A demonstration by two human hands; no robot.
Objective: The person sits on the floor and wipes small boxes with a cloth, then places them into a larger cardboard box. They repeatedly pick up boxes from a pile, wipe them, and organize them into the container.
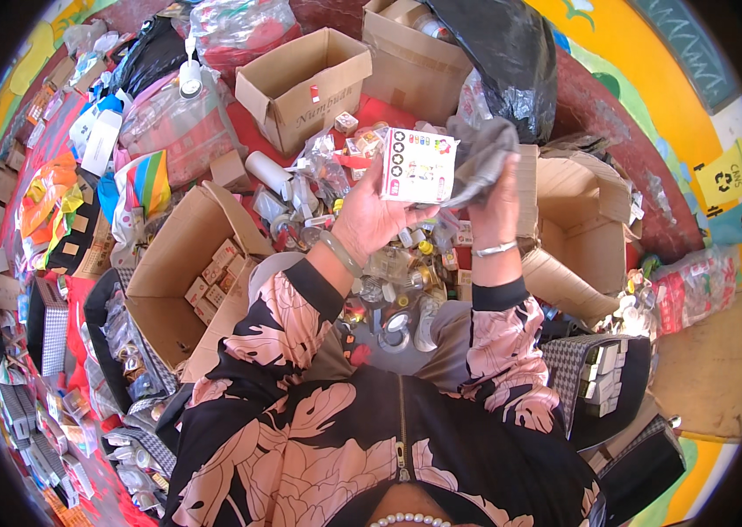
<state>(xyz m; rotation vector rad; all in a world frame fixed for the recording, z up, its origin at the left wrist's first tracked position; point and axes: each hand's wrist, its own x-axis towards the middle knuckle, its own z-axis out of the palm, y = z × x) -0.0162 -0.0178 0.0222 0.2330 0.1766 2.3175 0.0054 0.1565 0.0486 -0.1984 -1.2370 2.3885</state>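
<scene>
Up in front of me, my left hand (365,218) is closed on a small white box (418,163) printed with black circles, coloured spots and pink marks. Its fingers wrap the box's left side and lower edge. Beside it, my right hand (498,212) grips a dark grey cloth (485,156), bunched against the box's right side. Below both hands lies a heap of clear plastic containers (389,263), bottles and small boxes, between my knees.
An open carton (165,263) with several small boxes stands at the left. Another open carton (586,220) is at the right, and a brown carton (301,97) stands farther back. A black plastic bag (511,70) bulges behind. Houndstooth bins (573,360) flank me.
</scene>
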